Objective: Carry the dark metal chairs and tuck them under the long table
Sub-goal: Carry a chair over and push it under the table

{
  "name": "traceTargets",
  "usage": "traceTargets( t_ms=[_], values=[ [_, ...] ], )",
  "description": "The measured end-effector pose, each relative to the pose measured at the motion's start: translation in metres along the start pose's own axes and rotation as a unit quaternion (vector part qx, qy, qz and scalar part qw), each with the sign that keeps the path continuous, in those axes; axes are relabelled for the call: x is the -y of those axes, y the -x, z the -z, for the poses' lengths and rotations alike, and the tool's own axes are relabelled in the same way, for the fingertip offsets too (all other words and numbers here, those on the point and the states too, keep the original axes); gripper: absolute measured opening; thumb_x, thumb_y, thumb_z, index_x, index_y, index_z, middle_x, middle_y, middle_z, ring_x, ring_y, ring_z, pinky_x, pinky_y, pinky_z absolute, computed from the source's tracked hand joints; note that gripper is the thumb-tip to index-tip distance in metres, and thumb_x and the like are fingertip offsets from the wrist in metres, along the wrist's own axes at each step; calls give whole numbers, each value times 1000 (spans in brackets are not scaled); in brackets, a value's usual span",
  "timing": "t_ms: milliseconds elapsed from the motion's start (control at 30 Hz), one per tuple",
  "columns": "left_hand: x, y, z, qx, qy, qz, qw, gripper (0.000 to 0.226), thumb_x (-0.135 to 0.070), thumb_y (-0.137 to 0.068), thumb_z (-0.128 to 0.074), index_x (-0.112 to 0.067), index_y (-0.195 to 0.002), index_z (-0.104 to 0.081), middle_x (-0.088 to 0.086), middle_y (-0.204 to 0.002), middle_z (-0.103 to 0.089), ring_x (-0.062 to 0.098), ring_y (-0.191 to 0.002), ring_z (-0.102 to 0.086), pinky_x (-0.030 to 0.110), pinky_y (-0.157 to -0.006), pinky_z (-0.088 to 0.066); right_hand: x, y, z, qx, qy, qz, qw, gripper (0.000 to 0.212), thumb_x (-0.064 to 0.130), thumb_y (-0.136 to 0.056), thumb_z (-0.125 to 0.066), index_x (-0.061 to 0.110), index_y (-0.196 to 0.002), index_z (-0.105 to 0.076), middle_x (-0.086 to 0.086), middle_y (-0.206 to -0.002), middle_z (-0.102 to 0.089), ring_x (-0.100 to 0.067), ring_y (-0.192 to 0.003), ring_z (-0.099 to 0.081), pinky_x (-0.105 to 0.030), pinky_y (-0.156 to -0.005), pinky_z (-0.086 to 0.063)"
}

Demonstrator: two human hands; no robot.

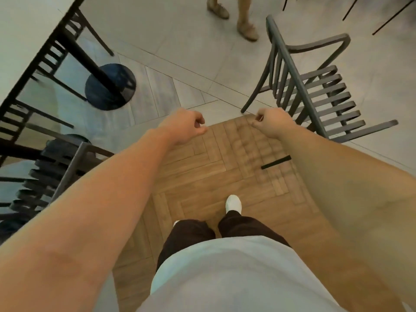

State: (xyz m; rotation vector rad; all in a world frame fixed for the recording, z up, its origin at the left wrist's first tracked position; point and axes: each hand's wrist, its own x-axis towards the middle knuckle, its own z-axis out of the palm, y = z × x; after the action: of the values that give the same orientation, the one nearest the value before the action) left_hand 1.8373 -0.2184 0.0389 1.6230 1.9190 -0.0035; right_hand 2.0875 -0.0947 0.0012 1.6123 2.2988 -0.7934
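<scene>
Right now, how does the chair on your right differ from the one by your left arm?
The chair on the right stands free on the pale tile, away from the table; the chair on the left sits against the long table, its seat partly beneath it. The right chair shows whole, while the left chair is partly cut off and blurred. Both are dark metal with slatted seats. Neither hand touches either one.

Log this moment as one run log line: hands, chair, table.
left hand: empty, loosely curled | right hand: empty, loosely curled | free chair: standing at right, ungrasped | long table: left, chairs tucked under
</scene>
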Motion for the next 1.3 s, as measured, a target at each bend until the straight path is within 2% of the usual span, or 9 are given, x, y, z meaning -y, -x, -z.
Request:
traceTargets(
  t_ms=[133,233,333,500,667,867,1100,1200,1300],
  values=[
    [-23,-38,7,12,-26,-43,999,47,-50,-101,-60,-18,-136,-64,-2,-125,-70,19,-114,-64,40,-101,-51,-26,0,8,-43,-26,-46,998,22,38,-101,-60,19,-111,-64,-5,-100,-65,-25,-96,-61,-46,-92,-55],
    [-36,-68,17,33,-50,-82,995,50,-48,-101,-61,-18,-141,-61,0,-135,-67,22,-123,-61,40,-107,-47,-41,-1,12,-78,-46,-87,992,17,36,-100,-60,22,-108,-65,-3,-95,-64,-23,-92,-61,-45,-90,-56],
    [-50,-103,29,47,-92,-131,986,51,-48,-102,-60,-18,-143,-59,1,-142,-63,24,-128,-58,40,-108,-45,-53,-2,20,-96,-64,-130,985,23,35,-100,-59,20,-115,-66,-6,-105,-65,-26,-99,-62,-48,-93,-55],
    [-72,-165,52,77,-146,-218,962,49,-47,-102,-60,-20,-143,-59,3,-144,-62,27,-130,-56,41,-106,-44,-67,2,31,-147,-83,-229,959,25,37,-101,-59,20,-116,-66,-7,-112,-62,-27,-101,-60,-44,-91,-54],
    [-97,-217,73,79,-189,-291,934,50,-45,-102,-60,-18,-145,-58,7,-140,-63,30,-129,-56,44,-106,-45,-75,0,30,-185,-103,-294,932,36,35,-102,-58,17,-133,-59,-10,-127,-56,-30,-117,-54,-44,-99,-47],
    [-136,-273,70,78,-220,-328,915,49,-45,-102,-60,-18,-143,-60,10,-138,-64,32,-124,-59,46,-103,-48,-92,-13,24,-190,-139,-327,915,41,35,-100,-62,20,-137,-56,-6,-129,-53,-28,-120,-52,-46,-100,-49],
    [-169,-331,46,90,-208,-361,905,50,-38,-101,-65,-19,-147,-56,8,-141,-56,27,-123,-57,43,-104,-48,-115,-44,17,-169,-156,-321,919,44,34,-99,-64,18,-139,-55,-9,-131,-55,-30,-122,-54,-43,-102,-46],
    [-182,-359,40,79,-207,-368,903,58,-36,-99,-68,-17,-151,-51,6,-146,-48,25,-126,-54,42,-109,-46,-124,-57,15,-146,-175,-306,924,38,33,-99,-63,19,-134,-57,-7,-118,-58,-30,-110,-57,-41,-93,-47],
    [-191,-386,35,95,-226,-364,898,65,-37,-95,-73,-16,-152,-50,8,-149,-47,27,-130,-52,45,-111,-45,-131,-68,12,-116,-175,-307,928,24,33,-100,-62,19,-119,-59,-4,-102,-60,-27,-94,-59,-38,-80,-49]
  ],
)
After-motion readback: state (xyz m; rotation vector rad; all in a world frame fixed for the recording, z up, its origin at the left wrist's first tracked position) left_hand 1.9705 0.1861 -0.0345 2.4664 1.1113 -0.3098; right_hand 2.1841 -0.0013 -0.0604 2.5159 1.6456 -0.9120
